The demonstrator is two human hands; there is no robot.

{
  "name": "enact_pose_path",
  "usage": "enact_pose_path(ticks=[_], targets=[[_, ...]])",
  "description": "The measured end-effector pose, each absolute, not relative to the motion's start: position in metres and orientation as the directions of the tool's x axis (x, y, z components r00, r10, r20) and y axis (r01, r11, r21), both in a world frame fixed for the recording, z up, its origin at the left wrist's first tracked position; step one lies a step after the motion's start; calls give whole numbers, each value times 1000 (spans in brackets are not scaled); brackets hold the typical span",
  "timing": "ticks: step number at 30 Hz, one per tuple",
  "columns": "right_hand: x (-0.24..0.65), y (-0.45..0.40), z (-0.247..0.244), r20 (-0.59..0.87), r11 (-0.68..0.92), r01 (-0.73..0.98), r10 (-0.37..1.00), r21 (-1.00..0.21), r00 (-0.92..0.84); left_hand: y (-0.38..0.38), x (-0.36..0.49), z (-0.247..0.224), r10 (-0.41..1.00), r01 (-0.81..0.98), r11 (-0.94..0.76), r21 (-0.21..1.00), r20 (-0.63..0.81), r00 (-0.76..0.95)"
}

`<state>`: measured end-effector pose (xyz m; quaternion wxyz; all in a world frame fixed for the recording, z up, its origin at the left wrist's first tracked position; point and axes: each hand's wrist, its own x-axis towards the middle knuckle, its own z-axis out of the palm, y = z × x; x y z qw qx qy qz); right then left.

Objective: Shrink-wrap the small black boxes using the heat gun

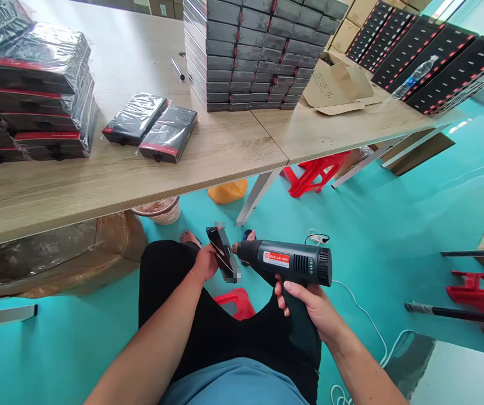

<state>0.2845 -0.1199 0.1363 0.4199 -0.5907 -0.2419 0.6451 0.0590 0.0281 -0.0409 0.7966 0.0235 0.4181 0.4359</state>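
My right hand (305,301) is wrapped round the handle of a dark heat gun (290,260) with a red and white label. Its metal nozzle points left, close to a slim black box (224,254). That box is tilted over my lap, gripped at its left side by my left hand (206,262); parts of it are blurred out. On the table above, two film-wrapped black boxes (151,126) lie side by side. Further left rises a pile of similar boxes in loose clear film (52,95).
A tall stack of black boxes (263,56) stands on the wooden table (225,152). More stacked boxes (431,62), a plastic bottle (417,76) and an opened carton (337,87) are at right. Below are a basket (161,211), a large carton (119,247) and a white cord (366,312).
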Motion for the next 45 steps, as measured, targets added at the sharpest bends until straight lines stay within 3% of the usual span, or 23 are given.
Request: enact_pose_path(ticks=[7,21,26,31,37,42,45], targets=[[285,-88,151,-548,-522,-243,834,-818,55,26,60,-50,672,-535,711,457,-665,325],[287,-46,179,-563,-562,-55,826,-825,12,25,60,-60,667,-518,717,467,-676,314],[291,-52,182,-592,-580,120,799,-806,-110,26,59,-54,650,-519,730,446,-687,325],[295,-88,175,-717,-641,327,657,-694,-234,30,58,-51,648,-597,693,405,-714,267],[296,-104,165,-648,-633,145,753,-760,-112,34,59,-51,645,-674,650,352,-724,245],[300,-112,163,-703,-667,226,693,-710,-162,34,58,-43,668,-691,618,375,-713,210],[306,-116,157,-679,-676,58,733,-734,-38,31,54,-35,715,-689,603,402,-656,242]])
